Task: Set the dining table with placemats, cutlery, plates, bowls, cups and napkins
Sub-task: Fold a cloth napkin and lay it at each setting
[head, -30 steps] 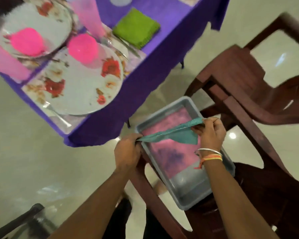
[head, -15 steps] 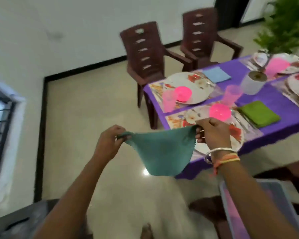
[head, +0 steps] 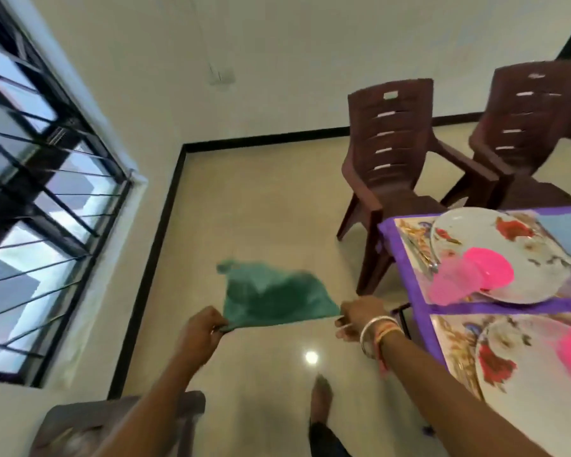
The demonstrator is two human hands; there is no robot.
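No readable text, label, brand, number or sign anywhere in view. Checked the placemats, the plates and the wall: floral print only on the first two, nothing written on the third. Heavy motion blur over much of the scene.
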